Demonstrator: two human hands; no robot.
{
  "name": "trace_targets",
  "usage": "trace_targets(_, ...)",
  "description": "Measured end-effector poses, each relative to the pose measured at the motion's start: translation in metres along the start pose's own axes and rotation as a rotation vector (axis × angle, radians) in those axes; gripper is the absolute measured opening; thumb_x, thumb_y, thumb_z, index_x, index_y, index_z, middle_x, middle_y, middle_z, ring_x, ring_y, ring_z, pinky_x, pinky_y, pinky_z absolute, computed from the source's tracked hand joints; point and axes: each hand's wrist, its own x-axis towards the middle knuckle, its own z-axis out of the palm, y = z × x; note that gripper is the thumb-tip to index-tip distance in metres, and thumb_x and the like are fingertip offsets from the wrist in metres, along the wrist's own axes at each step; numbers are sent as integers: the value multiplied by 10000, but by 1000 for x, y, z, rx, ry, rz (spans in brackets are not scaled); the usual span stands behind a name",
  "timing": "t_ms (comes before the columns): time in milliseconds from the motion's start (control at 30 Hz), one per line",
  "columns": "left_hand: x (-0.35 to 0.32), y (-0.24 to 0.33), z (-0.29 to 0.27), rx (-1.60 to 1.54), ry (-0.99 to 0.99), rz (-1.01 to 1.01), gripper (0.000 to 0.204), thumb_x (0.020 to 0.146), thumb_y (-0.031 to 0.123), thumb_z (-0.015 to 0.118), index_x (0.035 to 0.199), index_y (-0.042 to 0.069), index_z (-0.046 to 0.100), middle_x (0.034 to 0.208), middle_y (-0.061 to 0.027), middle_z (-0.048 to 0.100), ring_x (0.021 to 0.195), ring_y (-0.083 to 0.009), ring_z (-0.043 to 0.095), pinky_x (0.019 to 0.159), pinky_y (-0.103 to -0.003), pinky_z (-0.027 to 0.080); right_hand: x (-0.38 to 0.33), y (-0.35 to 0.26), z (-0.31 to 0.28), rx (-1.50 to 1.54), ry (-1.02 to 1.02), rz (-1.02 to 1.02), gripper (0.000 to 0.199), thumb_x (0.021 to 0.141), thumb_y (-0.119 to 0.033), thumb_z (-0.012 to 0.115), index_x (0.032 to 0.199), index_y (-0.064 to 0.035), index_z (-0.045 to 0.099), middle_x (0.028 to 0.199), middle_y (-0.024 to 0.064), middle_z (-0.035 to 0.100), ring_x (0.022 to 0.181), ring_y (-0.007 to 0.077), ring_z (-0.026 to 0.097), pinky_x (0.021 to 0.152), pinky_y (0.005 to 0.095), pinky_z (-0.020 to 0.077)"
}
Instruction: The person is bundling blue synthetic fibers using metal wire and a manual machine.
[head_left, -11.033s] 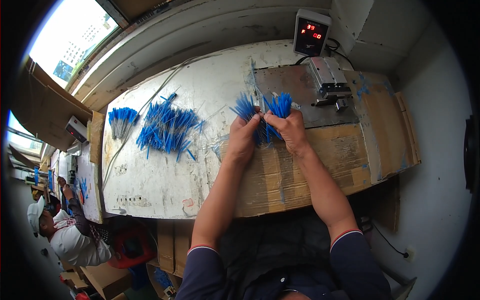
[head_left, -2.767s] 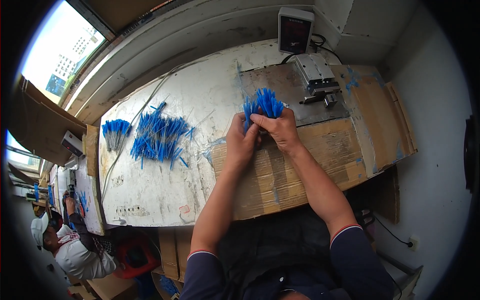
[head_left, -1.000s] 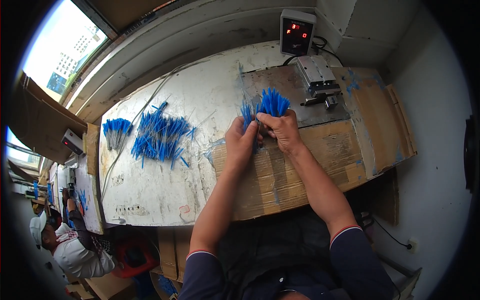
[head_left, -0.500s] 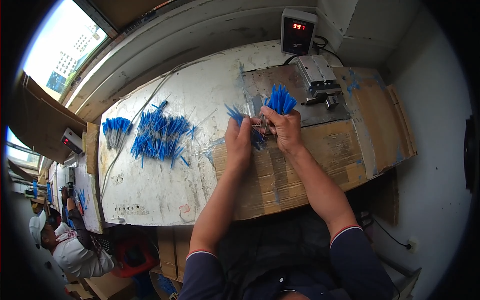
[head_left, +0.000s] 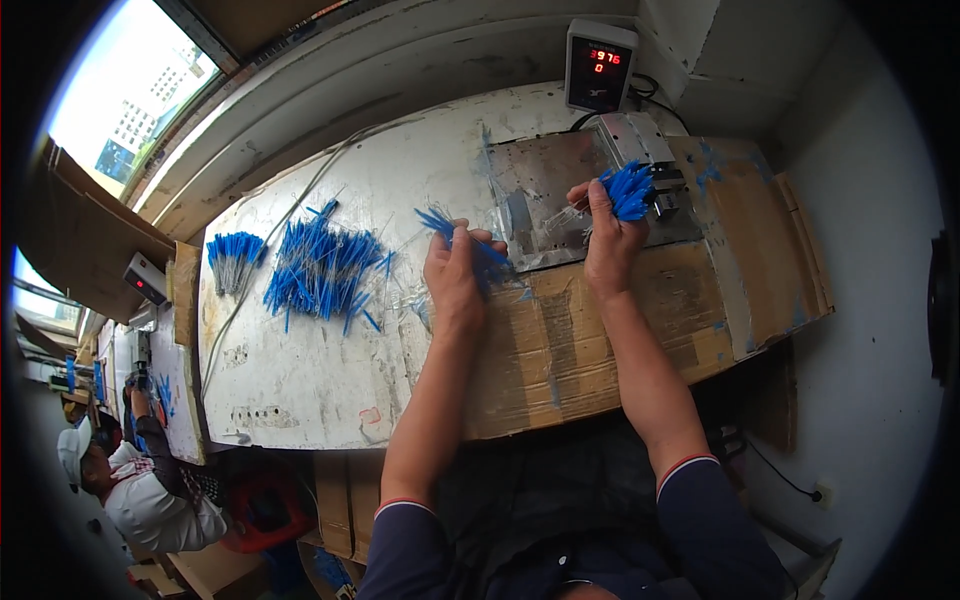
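Observation:
In my right hand [head_left: 613, 248] a bundle of thin wire pieces with blue tips [head_left: 629, 190] is gripped. The blue tips fan out to the upper right, and the pale stems stick out to the left of my fingers. My left hand [head_left: 456, 275] is closed around a smaller, looser bunch of blue-tipped wire pieces [head_left: 437, 222], which pokes out on both sides of the fist. A large pile of similar pieces [head_left: 325, 265] lies on the white table [head_left: 310, 385] left of my left hand. Farther left lies a neater bundle of them [head_left: 235, 262].
Behind my right hand stands a small metal machine [head_left: 640, 145] on a metal plate [head_left: 540, 180]. A digital display box [head_left: 600, 65] is beyond it. Cardboard [head_left: 600, 340] covers the table's near right part. A grey cable [head_left: 300, 200] crosses the left. Another person [head_left: 150, 500] works at far left.
My hands have moved apart. The right went right with its bundle, toward the machine; the left shifted slightly left with the looser bunch. The display's lit digits differ.

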Motion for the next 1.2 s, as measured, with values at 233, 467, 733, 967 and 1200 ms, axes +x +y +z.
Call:
trace_targets(233, 0, 1, 5, 102, -96, -42, 271, 1054, 235, 599, 1227, 33, 547, 892, -50, 643, 685, -135, 637, 638, -269, 556, -10, 19, -3, -193, -279, 119, 101, 1001, -140, 650, 1018, -41, 640, 788, -5, 641, 609, 60, 572, 549, 249, 476)
trace_targets(467, -8, 4, 11, 241, -163, -74, 247, 1017, 193, 659, 1191, 35, 582, 874, -39, 661, 647, -101, 609, 579, -230, 495, -23, -1, 8, 50, -343, 570, 112, 860, -143, 806, 915, -90, 724, 668, -63, 579, 491, 20, 448, 411, 209, 301)
trace_targets(733, -13, -2, 19, 445, -222, 15, 189, 1028, 140, 627, 1167, 28, 566, 876, -52, 698, 619, -64, 562, 564, -206, 455, -26, -10, 10, 39, -301, 567, 107, 836, -141, 810, 880, -88, 729, 670, -47, 615, 490, 21, 463, 419, 209, 302)
trace_targets(967, -16, -5, 18, 408, -296, 22, 165, 1061, 153, 574, 1158, 20, 583, 884, -25, 697, 632, -46, 545, 573, -190, 437, -26, -12, 16, 25, -314, 530, 163, 824, -137, 822, 933, -54, 734, 678, -33, 634, 486, 30, 485, 419, 212, 327)
trace_targets(1200, -18, 7, 20, 376, -293, -111, 163, 1045, 174, 609, 1134, 44, 648, 842, -4, 692, 612, -34, 547, 544, -181, 414, -20, -14, 9, 136, -396, 603, 191, 813, -129, 832, 953, -43, 736, 677, -22, 642, 462, 40, 494, 397, 212, 322)
